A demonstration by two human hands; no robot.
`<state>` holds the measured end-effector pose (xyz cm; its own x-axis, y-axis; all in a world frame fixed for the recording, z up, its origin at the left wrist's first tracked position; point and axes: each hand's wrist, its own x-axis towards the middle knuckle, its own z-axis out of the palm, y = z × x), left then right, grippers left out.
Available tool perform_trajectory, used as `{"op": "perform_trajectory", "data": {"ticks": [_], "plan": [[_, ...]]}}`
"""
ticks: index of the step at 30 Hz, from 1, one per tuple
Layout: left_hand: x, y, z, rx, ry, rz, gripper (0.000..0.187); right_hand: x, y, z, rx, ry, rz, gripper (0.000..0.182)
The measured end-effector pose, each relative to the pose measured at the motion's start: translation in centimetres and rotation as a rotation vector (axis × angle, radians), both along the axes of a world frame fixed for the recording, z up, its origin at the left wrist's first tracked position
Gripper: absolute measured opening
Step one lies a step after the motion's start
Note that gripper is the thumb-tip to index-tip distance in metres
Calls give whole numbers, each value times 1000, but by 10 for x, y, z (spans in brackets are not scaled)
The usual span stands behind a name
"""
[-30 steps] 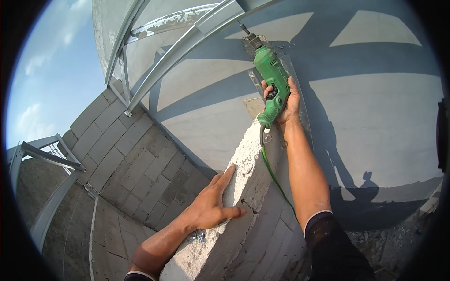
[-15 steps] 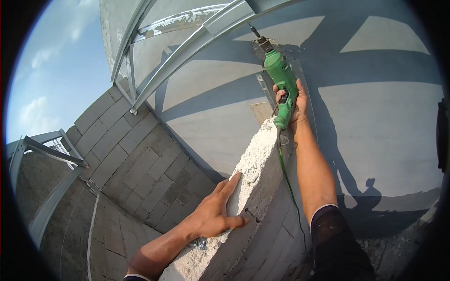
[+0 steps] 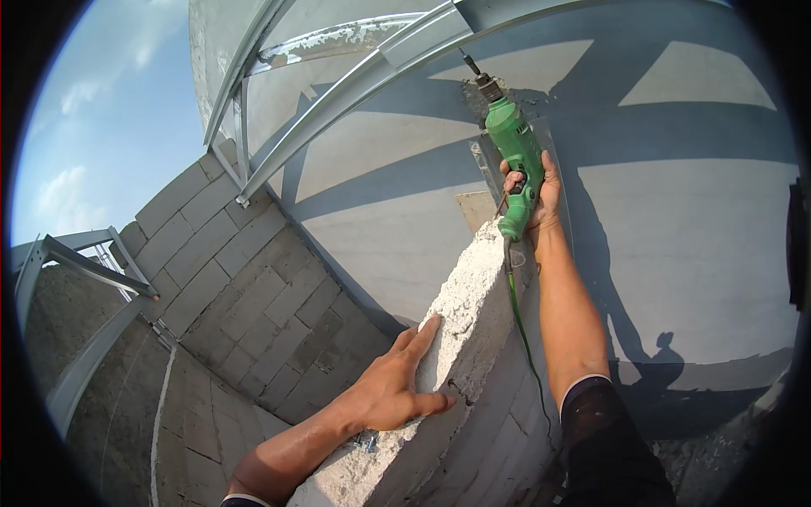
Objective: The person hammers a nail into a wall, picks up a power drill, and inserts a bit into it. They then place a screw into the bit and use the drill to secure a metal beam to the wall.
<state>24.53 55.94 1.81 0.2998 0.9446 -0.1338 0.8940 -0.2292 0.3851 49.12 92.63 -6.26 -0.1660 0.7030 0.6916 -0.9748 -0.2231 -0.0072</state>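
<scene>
My right hand [image 3: 545, 190] is wrapped round the handle of a green power drill [image 3: 514, 139], with a finger at its trigger. The drill points up, its bit close under a grey metal truss beam [image 3: 422, 38]. A green cord [image 3: 525, 338] hangs from the drill's base past my forearm. My left hand [image 3: 401, 380] rests with fingers spread on the rough white top of a block wall [image 3: 460, 296], thumb over the near side. Several small screws [image 3: 366, 440] lie on the wall top, partly under my left wrist.
A smooth grey wall [image 3: 676, 237] with beam shadows stands in front and to the right. Bare block walls [image 3: 245, 287] drop away on the left. Another metal truss [image 3: 93, 270] is at the far left. A chipped hole [image 3: 477, 93] shows behind the drill.
The view has shifted slightly, so the drill and beam sit a little lower and further right. Both hands keep their hold and place.
</scene>
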Motion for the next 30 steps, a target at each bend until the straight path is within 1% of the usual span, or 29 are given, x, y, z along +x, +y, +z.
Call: {"op": "perform_trajectory", "data": {"ticks": [15, 25, 28, 30], "plan": [[-2, 2, -2, 16, 13, -29, 121, 1, 1, 1, 25, 3, 36, 68], [-3, 2, -2, 7, 2, -28, 120, 2, 0, 0, 12, -2, 13, 67], [-3, 2, -2, 0, 6, -26, 121, 2, 0, 0, 52, -4, -14, 73], [-3, 3, -3, 3, 13, -29, 121, 2, 0, 0, 16, -10, -35, 69]]}}
